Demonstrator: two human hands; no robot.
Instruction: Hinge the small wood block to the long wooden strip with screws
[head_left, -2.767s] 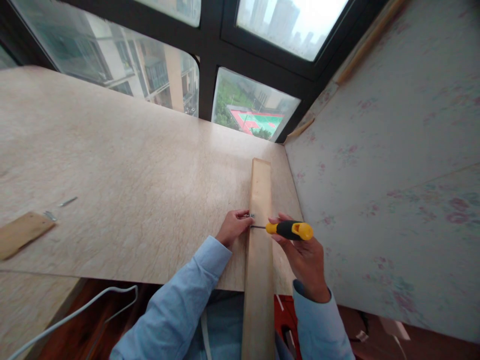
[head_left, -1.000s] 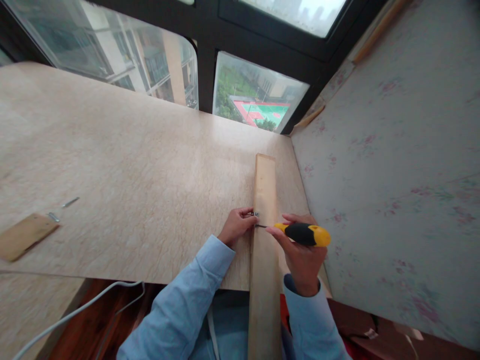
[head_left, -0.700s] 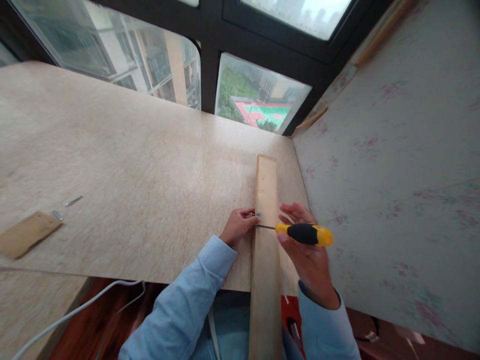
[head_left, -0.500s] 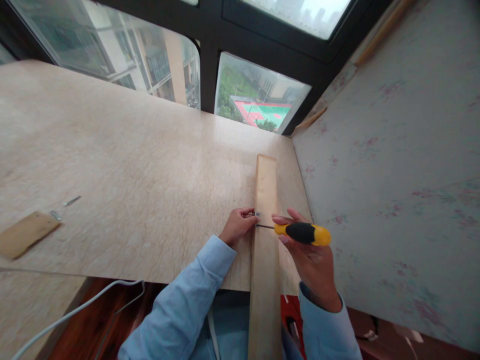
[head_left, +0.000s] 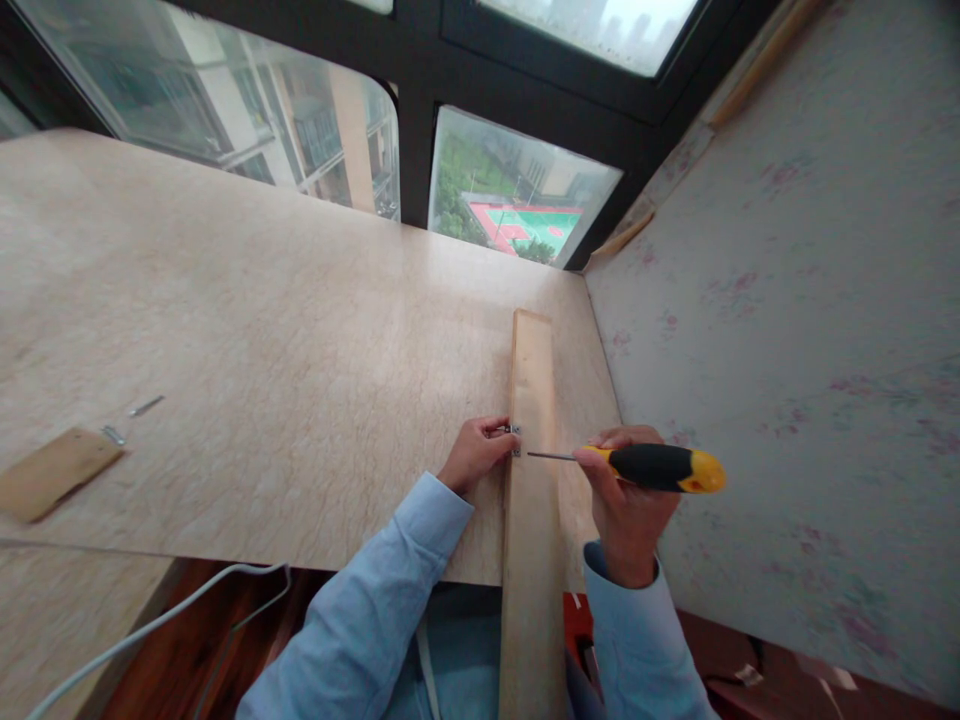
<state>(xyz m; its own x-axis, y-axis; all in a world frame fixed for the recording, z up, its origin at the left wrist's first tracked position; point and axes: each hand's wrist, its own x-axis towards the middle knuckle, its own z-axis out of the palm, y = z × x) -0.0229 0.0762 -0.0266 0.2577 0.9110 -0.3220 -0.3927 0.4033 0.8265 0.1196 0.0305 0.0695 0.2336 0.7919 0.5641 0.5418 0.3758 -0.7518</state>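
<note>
A long wooden board [head_left: 534, 560] lies on the stone-patterned sill, its near end jutting out over the edge toward me. My left hand [head_left: 478, 452] is closed at the board's left side, thumb and fingers pinching a small metal bracket [head_left: 516, 441] against it. Parts of the bracket are hidden by the fingertips. In my right hand [head_left: 632, 500] is a yellow and black screwdriver [head_left: 651, 466], gripped by its handle. Its shaft points left over the board, and the tip is a little to the right of the bracket.
On the left of the sill [head_left: 247, 400] lie a short wooden piece [head_left: 56, 474], a small metal part [head_left: 114, 435] and a thin metal piece [head_left: 146, 406]. A white cable [head_left: 150, 625] hangs at the lower left. The papered wall [head_left: 787, 400] rises close on the right.
My right hand has drawn the screwdriver back to the right, so its tip has come away from the bracket. The right fingers have closed more around the handle. The left hand stays put.
</note>
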